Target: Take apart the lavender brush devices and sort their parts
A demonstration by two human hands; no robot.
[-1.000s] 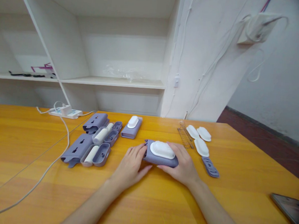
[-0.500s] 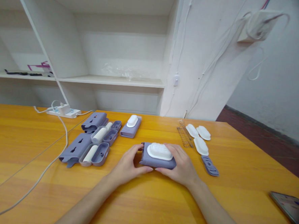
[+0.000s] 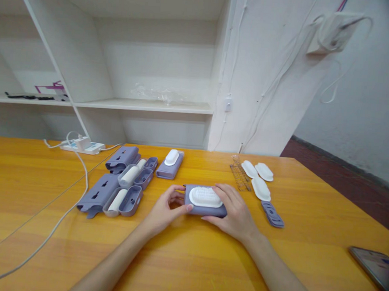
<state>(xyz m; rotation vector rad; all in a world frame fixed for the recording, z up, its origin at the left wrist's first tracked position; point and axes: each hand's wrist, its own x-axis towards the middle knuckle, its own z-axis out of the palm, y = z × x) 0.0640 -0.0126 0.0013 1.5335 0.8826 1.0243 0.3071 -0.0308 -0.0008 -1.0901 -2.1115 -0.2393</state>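
A purple-grey plastic case [image 3: 199, 210] lies on the table in front of me, a white oval piece [image 3: 205, 198] with a nubbly, brush-like top resting on it. My left hand [image 3: 164, 208] holds the case's left end, the thumb at its front edge near the white oval. Around the right end curls my right hand [image 3: 238, 215], fingers over the oval's right side and thumb along the front. Behind, a similar purple-grey case [image 3: 169, 170] carries a smooth white oval piece [image 3: 172, 157].
At left lie purple-grey holders [image 3: 101, 192], white rollers [image 3: 117, 200] and small open cups [image 3: 132, 200]. Wire racks [image 3: 239, 174], white oval pieces [image 3: 261, 189] and a slotted purple-grey plate [image 3: 272, 214] are at right. A phone [image 3: 373, 266], power strip [image 3: 85, 146] and cable [image 3: 56, 225] lie farther out.
My left thumb has moved up from below the case onto its front edge. The case and white oval have tilted slightly and shifted a little left; both hands stay on the case.
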